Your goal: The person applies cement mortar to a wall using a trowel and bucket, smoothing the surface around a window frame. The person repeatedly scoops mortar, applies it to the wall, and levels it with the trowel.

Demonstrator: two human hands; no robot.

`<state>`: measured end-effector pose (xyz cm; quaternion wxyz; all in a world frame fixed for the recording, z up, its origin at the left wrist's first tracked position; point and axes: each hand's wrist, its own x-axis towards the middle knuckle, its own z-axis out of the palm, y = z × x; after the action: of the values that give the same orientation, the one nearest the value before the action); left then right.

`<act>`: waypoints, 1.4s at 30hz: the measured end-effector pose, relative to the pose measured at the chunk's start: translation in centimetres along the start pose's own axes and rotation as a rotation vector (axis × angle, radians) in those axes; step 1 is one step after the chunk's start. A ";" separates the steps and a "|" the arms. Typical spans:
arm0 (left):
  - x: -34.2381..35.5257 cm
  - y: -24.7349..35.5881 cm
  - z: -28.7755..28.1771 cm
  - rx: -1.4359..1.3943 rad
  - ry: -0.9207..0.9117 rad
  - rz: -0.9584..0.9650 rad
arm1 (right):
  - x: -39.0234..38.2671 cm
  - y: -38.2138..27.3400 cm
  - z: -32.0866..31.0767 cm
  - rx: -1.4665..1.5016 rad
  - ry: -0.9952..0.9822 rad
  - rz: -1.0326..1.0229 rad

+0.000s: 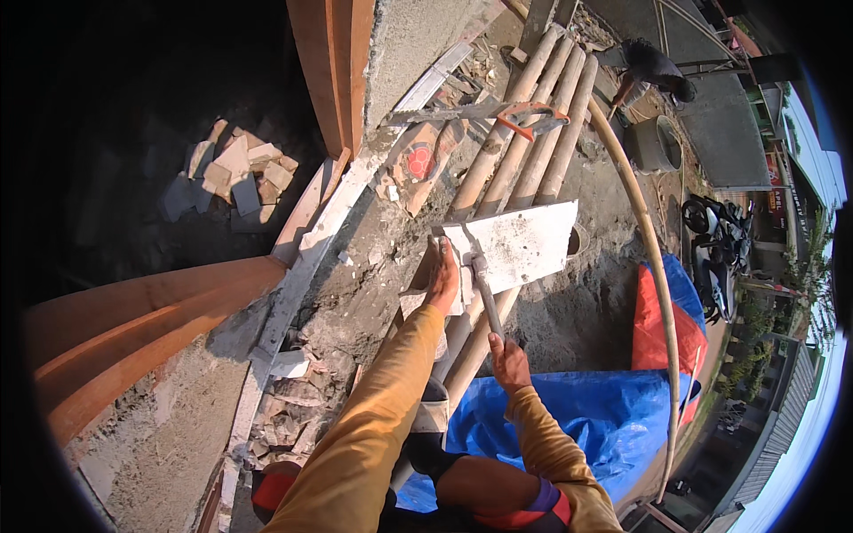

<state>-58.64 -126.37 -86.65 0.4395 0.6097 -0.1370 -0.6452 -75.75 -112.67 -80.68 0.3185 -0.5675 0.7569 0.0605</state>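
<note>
My left hand [442, 282] grips the left end of a white, dirt-specked tile [529, 238], thumb side up along its edge. The tile lies over a row of round wooden poles [542, 160]. A jagged strip at its left end, near my left hand, looks cracked or separate from the larger part. My right hand [510, 362] is closed around the handle of a hammer [487, 298]. The hammer's head rests on or just above the tile near that jagged line; I cannot tell which. Under my left hand, the tile's lower edge is partly hidden.
A handsaw [531, 117] with an orange handle lies across the poles. Broken pieces [244, 169] are heaped inside the dark doorway with its brown frame [160, 315]. A blue tarp [569, 417], a curved pole [644, 231] and a bucket [656, 145] are to the right. Another person [653, 71] bends at the back.
</note>
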 end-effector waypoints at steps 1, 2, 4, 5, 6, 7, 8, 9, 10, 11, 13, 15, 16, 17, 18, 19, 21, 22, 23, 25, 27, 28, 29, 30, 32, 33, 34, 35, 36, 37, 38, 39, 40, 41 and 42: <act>-0.4 -0.5 0.0 0.088 0.040 0.015 | -0.4 -0.3 -0.3 0.002 0.005 -0.001; -0.7 -1.0 0.0 0.177 0.078 0.029 | -0.4 -0.6 -0.7 0.004 0.010 0.000; -1.0 -1.1 0.2 0.415 0.059 0.056 | -0.6 -0.5 -0.7 0.064 0.020 -0.003; -1.0 -1.1 0.5 0.442 0.064 0.051 | -0.9 -0.2 -0.5 0.122 0.024 -0.007; -1.2 -1.0 0.7 0.469 0.068 0.046 | -1.3 0.2 -0.3 0.180 0.029 -0.010; -1.1 -1.0 0.6 0.497 0.080 0.041 | -2.0 0.8 0.2 0.274 0.026 -0.009; -0.9 -1.1 0.5 0.517 0.098 0.071 | -3.0 1.6 0.6 0.365 0.024 -0.006; -0.7 -1.2 0.4 0.537 0.115 0.101 | -3.5 2.4 1.0 0.456 0.022 -0.002; -0.3 -1.5 0.0 0.560 0.140 0.130 | -3.6 2.1 0.8 0.445 0.073 -0.022; -0.1 -2.0 0.1 0.539 0.208 0.167 | -4.2 1.4 0.1 0.432 0.123 -0.037; -0.8 -2.4 0.5 0.608 0.221 0.297 | -4.1 0.1 -1.4 0.381 0.224 -0.002; -2.1 -1.6 1.3 0.593 0.134 0.164 | -2.1 -0.2 -2.3 0.317 0.356 -0.020; -1.5 -2.3 0.6 0.674 0.264 0.306 | -0.9 -1.2 -2.4 0.287 0.436 -0.073; -1.8 -2.3 1.0 0.725 0.261 0.310 | 0.4 -1.2 -2.8 0.256 0.454 -0.046; -2.1 -2.3 1.3 0.777 0.259 0.315 | 1.8 -1.2 -3.0 0.225 0.470 -0.018; -2.2 -2.3 1.2 0.766 0.265 0.349 | 3.3 -1.5 -3.1 0.246 0.497 -0.020; -2.3 -2.5 1.4 0.739 0.260 0.413 | 5.9 -1.7 -3.3 0.280 0.561 -0.011; -2.1 -2.6 1.2 0.745 0.256 0.424 | 6.9 -1.5 -2.7 0.261 0.541 -0.022; -1.7 -2.8 1.1 0.748 0.248 0.433 | 7.7 -1.2 -2.2 0.237 0.523 -0.031; -1.9 -1.5 0.6 0.577 0.164 0.303 | 8.1 -0.8 -2.1 0.305 0.350 0.040; -1.4 -1.8 0.1 0.502 0.125 0.299 | 7.6 -0.8 -2.0 0.290 0.401 0.009; -0.5 -2.2 -0.7 0.465 0.136 0.306 | 7.3 -1.5 -2.1 0.285 0.424 -0.024; 0.4 -2.9 -1.4 0.427 0.142 0.310 | 6.7 -2.1 -2.5 0.302 0.508 -0.073; 1.4 -3.6 -2.0 0.388 0.148 0.314 | 6.1 -2.7 -3.2 0.320 0.592 -0.123; 2.2 -4.1 -3.6 0.190 0.099 0.230 | 3.9 -3.9 -4.2 0.381 0.678 -0.257; 2.5 -4.1 -4.5 0.148 0.122 0.236 | 2.5 -3.9 -3.4 0.368 0.537 -0.346; 2.1 -3.7 -4.4 0.152 0.102 0.208 | 0.9 -3.5 -2.9 0.342 0.410 -0.422; 1.4 -2.7 -3.9 0.156 0.078 0.180 | -0.7 -3.9 -2.0 0.302 0.286 -0.433; 0.7 -1.9 -3.7 0.160 0.058 0.154 | -2.0 -5.1 -0.6 0.264 0.158 -0.445; 0.2 -1.4 -3.8 0.067 0.034 0.166 | -2.2 -5.6 1.3 0.198 0.096 -0.386; 0.0 -1.1 -3.8 -0.004 0.028 0.118 | -1.9 -5.6 3.3 0.130 0.039 -0.323; -0.1 -0.9 -4.4 -0.071 0.037 0.073 | -1.4 -6.1 4.8 0.070 0.044 -0.318; -0.3 -0.3 -4.9 -0.137 0.038 0.031 | -0.9 -6.8 5.8 0.011 0.057 -0.310; -0.9 0.1 -5.3 -0.197 0.040 0.034 | -0.6 -7.3 6.5 -0.048 0.071 -0.304; -1.8 0.4 -5.7 -0.257 0.043 0.038 | -0.7 -7.6 6.8 -0.088 -0.004 -0.268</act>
<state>-53.50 -123.22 -86.43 0.5290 0.5592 -0.0555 -0.6359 -66.03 -111.62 -83.64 0.2999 -0.6767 0.6704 0.0516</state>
